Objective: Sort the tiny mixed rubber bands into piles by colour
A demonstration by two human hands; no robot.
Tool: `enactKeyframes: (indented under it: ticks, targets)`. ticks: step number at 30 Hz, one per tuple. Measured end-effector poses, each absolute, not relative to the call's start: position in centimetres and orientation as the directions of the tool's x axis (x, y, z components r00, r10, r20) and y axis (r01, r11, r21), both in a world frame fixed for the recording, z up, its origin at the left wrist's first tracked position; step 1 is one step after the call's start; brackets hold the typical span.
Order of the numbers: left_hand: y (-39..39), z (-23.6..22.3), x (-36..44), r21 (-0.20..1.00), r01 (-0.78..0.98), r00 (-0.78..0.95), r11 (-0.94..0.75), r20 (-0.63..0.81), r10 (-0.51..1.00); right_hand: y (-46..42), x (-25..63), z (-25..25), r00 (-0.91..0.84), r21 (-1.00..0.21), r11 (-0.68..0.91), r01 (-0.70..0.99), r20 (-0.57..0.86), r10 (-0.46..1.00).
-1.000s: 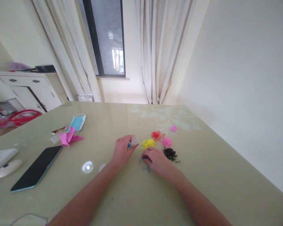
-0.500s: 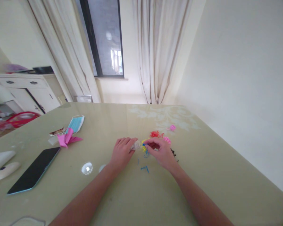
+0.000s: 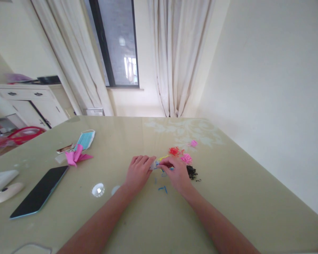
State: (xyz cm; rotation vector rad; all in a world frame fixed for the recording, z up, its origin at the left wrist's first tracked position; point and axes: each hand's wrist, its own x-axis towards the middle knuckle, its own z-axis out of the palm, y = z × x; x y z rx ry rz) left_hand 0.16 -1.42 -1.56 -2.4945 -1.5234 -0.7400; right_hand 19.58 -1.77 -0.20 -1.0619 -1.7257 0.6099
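Observation:
My left hand (image 3: pixel 140 171) is closed round a small clear container (image 3: pixel 153 165) lying on its side above the table, its open end toward the right. My right hand (image 3: pixel 176 173) pinches some small blue rubber bands (image 3: pixel 157 163) at the container's mouth. Loose blue bands (image 3: pixel 163 189) lie below, between the hands. A yellow pile of bands (image 3: pixel 163 158) shows partly behind my right fingers. Red bands (image 3: pixel 175 151), pink bands (image 3: pixel 187 158) and black bands (image 3: pixel 192 172) lie in small heaps around the right hand.
Left of my left hand are a clear round piece (image 3: pixel 98 190) and a second one (image 3: pixel 115 190) partly by my forearm. Farther left lie a phone (image 3: pixel 39 192), pink folded paper (image 3: pixel 76 156), a blue face mask (image 3: pixel 86 139) and a white mouse-shaped object (image 3: pixel 7 193). A wall (image 3: pixel 275 106) borders the right.
My right hand has moved left and slightly down, bringing the blue bands to the container's mouth. The black heap is now more exposed. My left hand has hardly moved.

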Motion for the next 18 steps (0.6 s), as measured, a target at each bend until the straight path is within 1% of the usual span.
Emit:
enactKeyframes:
  ticks: [3,6,12,18]
  targets:
    - [-1.3,-1.9,0.0,0.152,0.866,0.364,-0.476,0.46,0.81,-1.7,19.7,0.0,-0.204,-0.731,0.556,0.396,0.521,0.829]
    - [-1.2,-1.9,-0.1,0.172,0.872,0.343,-0.458,0.452,0.824,-1.7,19.8,0.4,-0.261,-0.722,0.581,0.375,0.52,0.814]
    - [-1.3,-1.3,-0.2,0.168,0.893,0.319,-0.417,0.418,0.851,-1.4,20.0,-0.2,-0.33,-0.831,0.496,0.253,0.408,0.851]
    - [-1.3,-1.4,-0.1,0.136,0.894,0.342,-0.426,0.405,0.848,-1.0,19.9,-1.2,-0.233,-0.904,0.392,0.172,0.349,0.908]
